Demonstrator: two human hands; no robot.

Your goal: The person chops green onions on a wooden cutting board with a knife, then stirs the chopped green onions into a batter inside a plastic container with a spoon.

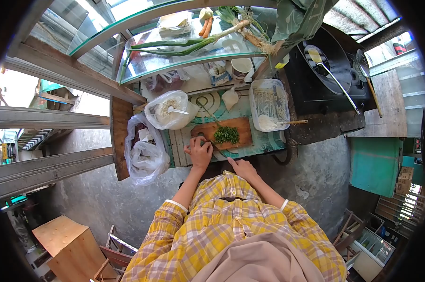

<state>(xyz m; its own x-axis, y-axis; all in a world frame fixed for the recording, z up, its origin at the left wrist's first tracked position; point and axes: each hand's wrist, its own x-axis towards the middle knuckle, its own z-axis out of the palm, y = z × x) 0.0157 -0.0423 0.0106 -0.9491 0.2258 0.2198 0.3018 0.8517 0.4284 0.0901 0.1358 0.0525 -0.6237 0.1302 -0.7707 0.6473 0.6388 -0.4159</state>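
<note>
Chopped green leaves (226, 135) lie in a heap on a wooden cutting board (245, 126). My left hand (200, 152) rests at the board's near left corner, its fingers bent and apart. Just right of it, a thin dark strip (218, 149), possibly a knife blade, slants toward my right hand. My right hand (243, 169) is at the table's front edge, fingers curled under and mostly hidden; what it holds cannot be made out. Left of the board stands a bag of white powder (168, 110) with a white spoon (177, 111) in it.
A plastic tub (270, 105) with whitish residue sits right of the board. Farther right is a black stove (311, 89) with a pan and a ladle (337, 80). A plastic bag (146, 160) hangs at the left edge. Scallions (189, 44) and carrots (206, 27) lie on the glass shelf above.
</note>
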